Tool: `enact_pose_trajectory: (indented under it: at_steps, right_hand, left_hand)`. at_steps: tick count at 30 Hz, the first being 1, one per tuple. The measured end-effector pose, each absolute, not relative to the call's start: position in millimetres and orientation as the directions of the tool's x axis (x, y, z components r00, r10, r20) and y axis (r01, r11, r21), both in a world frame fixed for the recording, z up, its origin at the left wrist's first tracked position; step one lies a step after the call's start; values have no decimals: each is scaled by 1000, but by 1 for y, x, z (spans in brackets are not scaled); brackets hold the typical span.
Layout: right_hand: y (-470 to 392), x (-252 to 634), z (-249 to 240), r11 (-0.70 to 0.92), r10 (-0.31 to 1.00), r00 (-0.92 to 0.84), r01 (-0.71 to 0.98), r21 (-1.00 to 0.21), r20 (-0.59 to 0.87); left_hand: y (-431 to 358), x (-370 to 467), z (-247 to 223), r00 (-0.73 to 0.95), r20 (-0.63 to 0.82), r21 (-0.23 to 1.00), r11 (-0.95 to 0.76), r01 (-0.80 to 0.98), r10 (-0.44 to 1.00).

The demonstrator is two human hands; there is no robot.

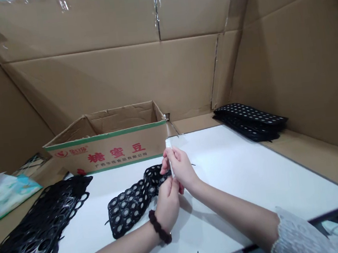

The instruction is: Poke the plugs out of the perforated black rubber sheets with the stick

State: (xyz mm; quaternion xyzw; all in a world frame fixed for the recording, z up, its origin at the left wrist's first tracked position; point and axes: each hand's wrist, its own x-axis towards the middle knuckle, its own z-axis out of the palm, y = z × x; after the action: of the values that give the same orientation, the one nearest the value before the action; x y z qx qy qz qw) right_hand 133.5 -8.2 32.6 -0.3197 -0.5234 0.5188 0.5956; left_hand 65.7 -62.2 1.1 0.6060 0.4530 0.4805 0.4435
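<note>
The head view showed tall cardboard panels [113, 76] standing around the back and both sides of a white table [222, 157]. An open carton [128, 146] with green edging and red lettering stood towards the back left. In the left foreground lay a long heap of black openwork mesh [30, 229], its round holes overlapping in loose layers, with some rings spreading onto the white surface. At the back right, a stack of black perforated sheets [250, 118] lay near the cardboard. A pale blue and white soft packet [8, 195] rested at the far left, beside the mesh.

Near the middle of the table, a black strip with round holes [129, 207] lay bent and rumpled, its far end partly hidden behind the hands. The left hand [167, 202], wearing a dark beaded-looking band [159, 226] at the wrist, was closed, its thumb and fingers pinching the lower end of a slim white stick [168, 144]. The right hand [182, 168] was closed around the same stick higher up, a lace-like pale sleeve [299, 233] covering part of its arm. The stick stood nearly upright, above the strip's rumpled end. Whether any fingers also touched the strip could not be told. A tiny dark speck [198, 252] lay near the front edge.
</note>
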Motion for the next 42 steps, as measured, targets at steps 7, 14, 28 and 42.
enact_pose_trajectory:
  at_steps: [7, 14, 28, 42]
  right_hand:
    - [-15, 137, 29, 220, 965, -72, -307, -926, 253]
    - [-9, 150, 26, 162, 982, -35, -339, -927, 184]
    - [0, 154, 34, 193, 980, 25, -357, -914, 197]
    - [-7, 151, 44, 242, 961, -37, -370, -897, 275]
  left_hand:
    - [-66, 66, -1, 133, 187, 965, -207, 161, 973]
    - [-60, 66, 3, 244, 170, 970, -205, 130, 955]
    - [-63, 69, 4, 306, 127, 974, -177, 144, 944]
    - [-55, 75, 15, 230, 221, 968, -242, 67, 948]
